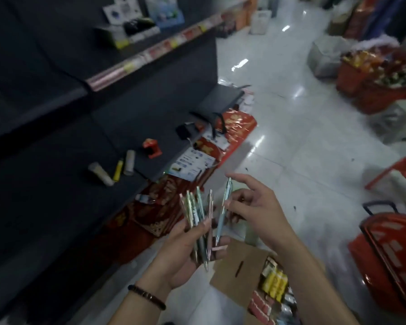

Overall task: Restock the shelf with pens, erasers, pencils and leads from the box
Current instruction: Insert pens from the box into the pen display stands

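My left hand (181,254) is curled round a bunch of pens (197,214), which fan upward out of my palm with their tips down. My right hand (256,207) pinches a single pen (220,224) between thumb and fingers, just beside the bunch, with the forefinger stretched out above it. A dark beaded bracelet (147,296) sits on my left wrist.

Below my hands the cardboard box (234,259) stands open on the floor, one flap folded out, with yellow packets (274,282) and red ones packed inside.

To the left runs the dark shelf (56,195). On it lie a few pale tubes (101,173), a yellow stick (118,170) between them and a small red thing (152,148) farther back. The shelf above (150,51) has a strip of price labels along its edge and some blurred packages on top.

Red and gold packets (150,214) are stacked at the foot of the shelf. The floor (302,141) is glossy white tile that reflects the ceiling lights. A red shopping basket (389,249) stands to my right, and more full red baskets (361,76) sit farther off.
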### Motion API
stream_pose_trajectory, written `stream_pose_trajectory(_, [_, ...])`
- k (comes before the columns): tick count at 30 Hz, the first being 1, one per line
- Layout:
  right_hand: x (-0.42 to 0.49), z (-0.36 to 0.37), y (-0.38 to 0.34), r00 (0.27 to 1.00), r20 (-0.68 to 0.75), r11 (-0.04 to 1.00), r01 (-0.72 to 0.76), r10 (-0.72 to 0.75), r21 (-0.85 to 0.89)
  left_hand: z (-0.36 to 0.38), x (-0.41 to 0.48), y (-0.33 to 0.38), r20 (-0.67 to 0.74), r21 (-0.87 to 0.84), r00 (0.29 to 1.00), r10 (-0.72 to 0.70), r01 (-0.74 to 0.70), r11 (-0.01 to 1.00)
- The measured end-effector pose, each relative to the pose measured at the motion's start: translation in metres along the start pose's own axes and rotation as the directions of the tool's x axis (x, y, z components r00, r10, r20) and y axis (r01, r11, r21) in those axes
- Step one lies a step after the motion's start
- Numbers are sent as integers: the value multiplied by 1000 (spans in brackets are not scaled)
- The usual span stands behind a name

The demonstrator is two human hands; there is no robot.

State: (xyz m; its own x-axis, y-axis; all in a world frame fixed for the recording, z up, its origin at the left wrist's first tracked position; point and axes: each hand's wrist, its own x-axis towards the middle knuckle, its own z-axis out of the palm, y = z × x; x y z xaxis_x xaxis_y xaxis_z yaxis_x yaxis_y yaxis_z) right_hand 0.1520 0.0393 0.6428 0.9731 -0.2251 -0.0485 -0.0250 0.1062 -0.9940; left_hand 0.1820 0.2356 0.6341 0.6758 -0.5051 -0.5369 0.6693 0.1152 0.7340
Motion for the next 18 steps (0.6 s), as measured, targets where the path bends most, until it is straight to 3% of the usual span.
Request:
stream_pose_trajectory(10, [58,266,-48,922,375,966,175,-93,-189,-176,-135,97,-245,-168,935,258,-303,938])
stream_pose_trajectory(18, [54,506,-57,787,615,960,207,-48,-190,-359,-250,143,-288,-201,883,370,-434,878])
